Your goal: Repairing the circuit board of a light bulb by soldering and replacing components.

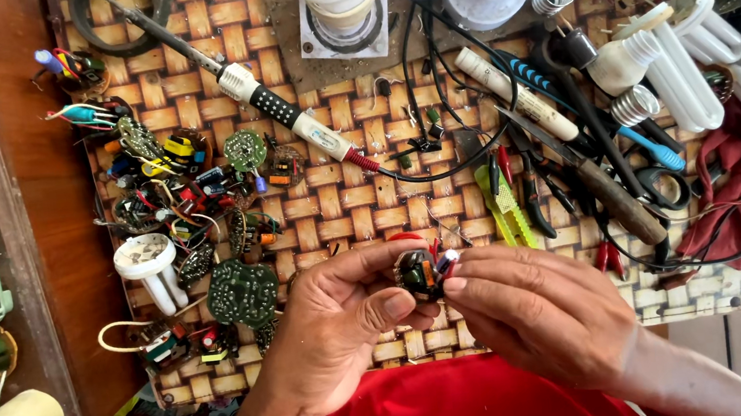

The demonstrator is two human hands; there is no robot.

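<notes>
A person's left hand (337,319) and right hand (530,306) meet over a woven mat (333,203) on a cluttered workbench, both closed on a small round circuit board (417,274) studded with components. The board sits just above the lap, between the two sets of fingertips: the left thumb and fingers pinch it from the left side, while the right fingertips close narrowly on its right edge, where a small cylindrical part (447,260) sticks out. Neither hand is plainly nearer; both touch it. Being round, the board shows no clear long axis, and its component side faces up toward the camera, tilted slightly to the right. Away from the person, a soldering iron (275,107) lies diagonally across the mat, tip pointing up-left. A heap of similar circuit boards (192,191) lies to the left, with a loose green board (242,292) near the left hand. Pliers, cutters and spiral lamp tubes (680,70) crowd the right side.
</notes>
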